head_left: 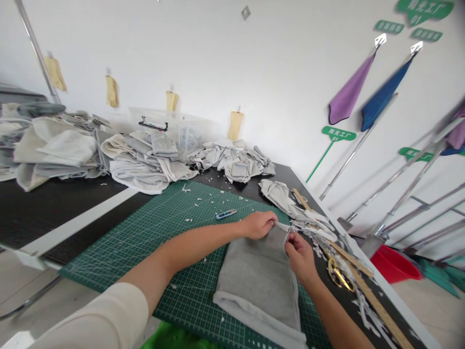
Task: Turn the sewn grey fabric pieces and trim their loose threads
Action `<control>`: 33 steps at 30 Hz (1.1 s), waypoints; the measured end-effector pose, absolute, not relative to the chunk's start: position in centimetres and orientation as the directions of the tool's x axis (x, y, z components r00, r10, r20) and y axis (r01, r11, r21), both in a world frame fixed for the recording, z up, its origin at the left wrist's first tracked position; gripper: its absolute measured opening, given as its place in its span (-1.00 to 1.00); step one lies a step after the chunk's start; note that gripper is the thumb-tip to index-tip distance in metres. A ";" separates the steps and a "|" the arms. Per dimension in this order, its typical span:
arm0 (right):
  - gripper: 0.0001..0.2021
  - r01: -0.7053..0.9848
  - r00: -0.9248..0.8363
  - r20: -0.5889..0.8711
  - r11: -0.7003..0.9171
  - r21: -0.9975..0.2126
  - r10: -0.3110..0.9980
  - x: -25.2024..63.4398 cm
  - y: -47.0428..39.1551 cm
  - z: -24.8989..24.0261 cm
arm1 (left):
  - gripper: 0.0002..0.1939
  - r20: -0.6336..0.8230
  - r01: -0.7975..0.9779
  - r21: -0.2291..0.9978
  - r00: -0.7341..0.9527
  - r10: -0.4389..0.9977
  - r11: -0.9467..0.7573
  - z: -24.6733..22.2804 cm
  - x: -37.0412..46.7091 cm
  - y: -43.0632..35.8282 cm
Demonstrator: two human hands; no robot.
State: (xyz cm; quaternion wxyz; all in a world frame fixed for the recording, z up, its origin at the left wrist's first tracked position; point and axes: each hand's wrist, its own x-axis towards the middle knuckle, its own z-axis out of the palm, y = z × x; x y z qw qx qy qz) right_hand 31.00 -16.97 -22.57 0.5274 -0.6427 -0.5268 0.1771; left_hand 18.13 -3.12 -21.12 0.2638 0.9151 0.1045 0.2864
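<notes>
Head view: our left hand (257,224) and right hand (300,256) both pinch the grey cloth's (259,278) far edge between them.

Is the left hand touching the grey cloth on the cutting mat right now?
Touching. The head view shows the left hand pinching the far edge of the grey cloth, with the right hand gripping the same edge beside it.

Bright, even, diffuse light, source not in view. Shadows soft and faint on the green cutting mat (152,242). No harsh glare; white wall (218,63) near overexposed. Strong wide-angle bending at edges, metal poles (399,194) curve. Right side slightly motion-blurred, centre sharp.
</notes>
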 end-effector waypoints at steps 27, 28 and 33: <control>-0.76 0.839 0.083 0.417 0.162 -0.519 0.905 30.0 -18.4 -17.6 | -0.65 0.571 -0.158 0.343 0.818 0.072 -0.926 -17.5 16.0 -5.8; -0.75 0.855 0.060 0.406 0.163 -0.492 0.912 30.1 -18.5 -17.3 | -0.64 0.569 -0.158 0.347 0.819 0.074 -0.924 -17.3 15.9 -5.9; -0.65 0.921 0.082 0.456 0.107 -0.373 0.886 30.5 -18.6 -17.0 | -0.73 0.602 -0.225 0.357 0.797 0.039 -0.907 -16.4 15.5 -6.1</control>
